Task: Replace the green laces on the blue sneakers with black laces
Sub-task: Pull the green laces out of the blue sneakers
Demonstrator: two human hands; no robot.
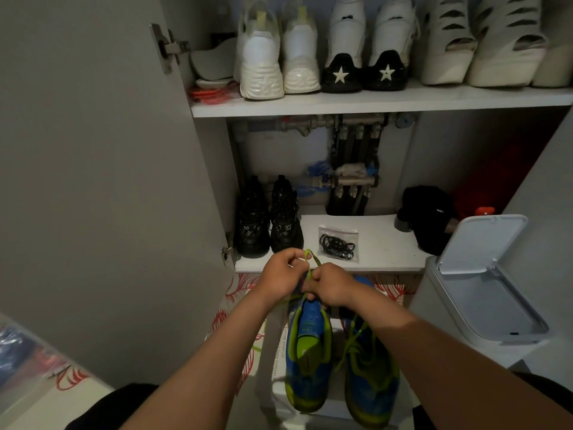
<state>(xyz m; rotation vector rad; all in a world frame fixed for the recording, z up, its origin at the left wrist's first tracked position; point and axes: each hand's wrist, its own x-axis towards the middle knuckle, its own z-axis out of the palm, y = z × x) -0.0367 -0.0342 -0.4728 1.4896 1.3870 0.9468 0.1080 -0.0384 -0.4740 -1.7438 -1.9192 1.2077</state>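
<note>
Cupboard shelves fill the view, with the door swung open at the left and a red-patterned mat on the floor in front. Low in the middle, the blue sneakers stand side by side on a white surface, heels toward the person and toes toward the cupboard. Both hands work over the tongue of the sneaker on the picture's left. The left hand has its fingers curled round a raised loop of green lace. The right hand pinches the same lace just below, touching the left hand. The other sneaker still has its green lace threaded.

Just beyond the hands, on the lower shelf, a clear bag holds the black laces. Black boots stand to the left of it, near the door hinge. A black cap lies to the right, toward the back. Pipes run along the rear wall above that shelf.

A grey bin sits at the right, beside the cupboard, with its lid tipped up. On the upper shelf, heels outward, stand white sneakers, then a pair with stars on black heels, then white wedges.
</note>
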